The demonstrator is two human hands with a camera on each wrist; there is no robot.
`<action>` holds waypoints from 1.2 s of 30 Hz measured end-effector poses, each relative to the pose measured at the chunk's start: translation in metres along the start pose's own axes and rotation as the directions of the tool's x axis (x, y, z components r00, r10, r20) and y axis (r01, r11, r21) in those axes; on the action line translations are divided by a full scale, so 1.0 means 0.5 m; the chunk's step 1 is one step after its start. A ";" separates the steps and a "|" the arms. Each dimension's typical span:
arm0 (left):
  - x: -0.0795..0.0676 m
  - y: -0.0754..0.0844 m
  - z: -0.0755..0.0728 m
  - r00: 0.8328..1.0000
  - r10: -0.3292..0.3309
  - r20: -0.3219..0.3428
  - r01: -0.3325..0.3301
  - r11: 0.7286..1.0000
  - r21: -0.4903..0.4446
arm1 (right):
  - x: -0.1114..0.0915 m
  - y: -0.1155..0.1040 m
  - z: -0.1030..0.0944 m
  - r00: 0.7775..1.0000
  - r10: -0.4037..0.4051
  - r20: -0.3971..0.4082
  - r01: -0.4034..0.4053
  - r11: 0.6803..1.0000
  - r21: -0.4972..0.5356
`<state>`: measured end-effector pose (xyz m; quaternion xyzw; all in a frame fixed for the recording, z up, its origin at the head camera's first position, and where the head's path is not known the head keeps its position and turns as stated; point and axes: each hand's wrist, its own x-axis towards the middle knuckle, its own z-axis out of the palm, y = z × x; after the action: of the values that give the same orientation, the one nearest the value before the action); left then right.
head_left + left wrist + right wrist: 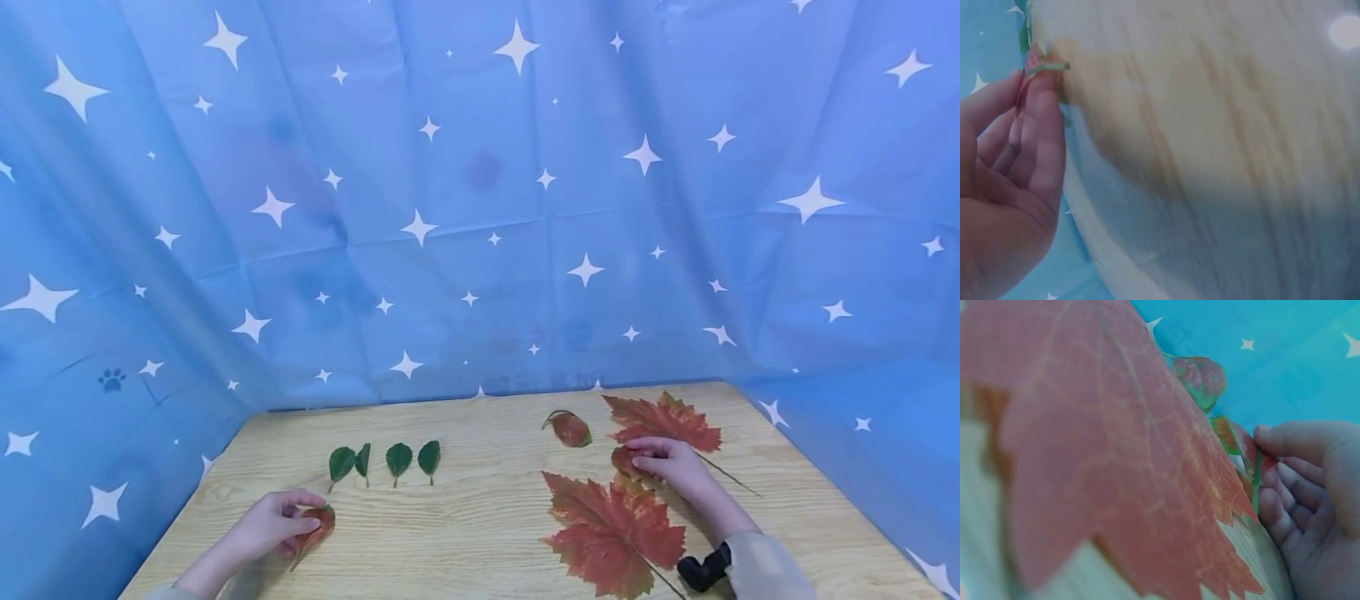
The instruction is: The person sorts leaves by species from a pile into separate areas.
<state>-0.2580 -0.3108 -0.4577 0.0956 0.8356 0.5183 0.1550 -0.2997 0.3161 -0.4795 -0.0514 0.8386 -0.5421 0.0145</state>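
Between thumb and fingers, my left hand pinches a small red leaf over the table's left side. The left wrist view shows that leaf's pale green stem sticking out past the fingertips. Over on the right, my right hand pinches another small red leaf, its green stem visible in the right wrist view. This hand is between two large red maple leaves, one behind and one in front. A third small red-green leaf lies just beyond it.
Several small green leaves lie in a row at the back left of the wooden table. A blue star-patterned curtain rises behind and beside the table. A black device sits on the right wrist.
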 end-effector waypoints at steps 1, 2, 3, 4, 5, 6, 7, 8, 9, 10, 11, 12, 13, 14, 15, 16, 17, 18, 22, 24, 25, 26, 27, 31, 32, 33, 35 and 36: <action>-0.001 0.000 0.000 1.000 -0.008 -0.009 0.008 1.000 0.024 | -0.001 -0.001 0.000 1.000 0.005 0.003 -0.005 1.000 0.007; -0.002 0.001 0.001 1.000 -0.017 -0.019 0.018 0.999 0.048 | -0.002 -0.003 0.000 1.000 0.010 0.006 -0.011 1.000 0.010; -0.002 0.001 0.002 0.999 -0.025 -0.029 0.026 0.997 0.068 | -0.002 -0.004 0.000 1.000 0.014 0.010 -0.014 1.000 0.007; -0.003 0.000 0.003 0.999 -0.030 -0.040 0.033 0.996 0.088 | -0.003 -0.005 -0.001 1.000 0.023 0.016 -0.024 1.000 0.016; -0.003 -0.001 0.004 0.998 -0.036 -0.051 0.041 0.993 0.107 | -0.003 -0.006 -0.002 0.999 0.026 0.024 -0.026 0.999 0.020; -0.003 -0.002 0.004 0.998 -0.037 -0.055 0.043 0.992 0.115 | -0.002 -0.007 -0.003 0.999 0.025 0.033 -0.025 0.999 0.023; -0.003 -0.002 0.005 0.997 -0.041 -0.058 0.048 0.991 0.122 | -0.002 -0.007 -0.004 0.999 0.027 0.040 -0.029 0.999 0.033; -0.003 -0.002 0.005 0.997 -0.042 -0.061 0.049 0.991 0.123 | 0.000 -0.007 -0.005 0.999 0.030 0.044 -0.032 0.999 0.040; -0.003 -0.003 0.005 0.997 -0.043 -0.064 0.051 0.991 0.125 | 0.001 -0.006 -0.006 0.999 0.025 0.047 -0.027 0.999 0.033; -0.004 -0.003 0.006 0.997 -0.040 -0.065 0.049 0.990 0.132 | 0.002 -0.007 -0.007 0.999 0.021 0.049 -0.022 0.999 0.028; -0.004 -0.003 0.007 0.997 -0.036 -0.067 0.045 0.989 0.139 | 0.004 -0.006 -0.009 0.999 0.005 0.053 -0.006 1.000 0.013; -0.005 -0.003 0.008 0.997 -0.031 -0.067 0.041 0.988 0.150 | 0.006 -0.005 -0.010 0.998 -0.005 0.061 0.004 1.000 0.007; -0.006 -0.004 0.009 0.997 -0.026 -0.068 0.037 0.986 0.165 | 0.008 -0.005 -0.011 0.998 -0.011 0.067 0.012 1.000 -0.002; -0.007 -0.004 0.010 0.997 -0.021 -0.068 0.032 0.983 0.178 | 0.011 -0.005 -0.013 0.997 -0.024 0.076 0.026 1.000 -0.018; -0.009 -0.004 0.012 0.997 -0.016 -0.071 0.030 0.980 0.197 | 0.013 -0.006 -0.014 0.996 -0.039 0.087 0.042 0.998 -0.040; -0.010 -0.004 0.013 0.997 -0.010 -0.074 0.026 0.976 0.214 | 0.015 -0.006 -0.017 0.993 -0.046 0.106 0.051 0.998 -0.044; -0.011 -0.003 0.014 0.997 -0.007 -0.076 0.024 0.972 0.233 | 0.018 -0.006 -0.019 0.991 -0.055 0.124 0.062 0.997 -0.054; -0.012 -0.003 0.016 0.997 -0.003 -0.079 0.022 0.968 0.250 | 0.020 -0.008 -0.022 0.988 -0.063 0.143 0.073 0.995 -0.068; -0.013 -0.001 0.019 0.995 -0.012 -0.097 0.039 0.960 0.279 | 0.023 -0.016 -0.033 0.976 -0.071 0.204 0.098 0.987 -0.126; -0.012 0.000 0.021 0.994 -0.031 -0.108 0.060 0.959 0.277 | 0.022 -0.021 -0.038 0.972 -0.068 0.223 0.103 0.984 -0.147; -0.012 0.001 0.021 0.993 -0.042 -0.113 0.071 0.959 0.273 | 0.021 -0.024 -0.040 0.972 -0.062 0.227 0.098 0.983 -0.152; -0.011 0.001 0.022 0.992 -0.052 -0.119 0.083 0.959 0.269 | 0.020 -0.026 -0.042 0.973 -0.055 0.226 0.092 0.983 -0.156; -0.010 0.001 0.022 0.991 -0.060 -0.123 0.092 0.959 0.269 | 0.020 -0.028 -0.043 0.971 -0.060 0.230 0.098 0.982 -0.159; -0.009 0.002 0.023 0.987 -0.079 -0.138 0.114 0.955 0.274 | 0.013 -0.037 -0.043 0.976 -0.066 0.208 0.104 0.979 -0.176; -0.009 0.002 0.023 0.987 -0.080 -0.140 0.117 0.954 0.276 | 0.011 -0.039 -0.042 0.978 -0.064 0.197 0.100 0.979 -0.179; -0.010 0.001 0.023 0.987 -0.080 -0.140 0.117 0.953 0.279 | 0.009 -0.041 -0.041 0.980 -0.070 0.189 0.105 0.977 -0.185; -0.011 -0.001 0.023 0.988 -0.078 -0.132 0.113 0.954 0.276 | 0.005 -0.045 -0.038 0.984 -0.068 0.164 0.098 0.978 -0.184; -0.012 -0.001 0.023 0.989 -0.078 -0.127 0.110 0.956 0.272 | 0.004 -0.048 -0.037 0.986 -0.064 0.151 0.092 0.979 -0.182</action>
<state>-0.2484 -0.3035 -0.4621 0.0466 0.9113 0.3923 0.1161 -0.3013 0.3229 -0.4497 -0.1246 0.8801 -0.4554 0.0491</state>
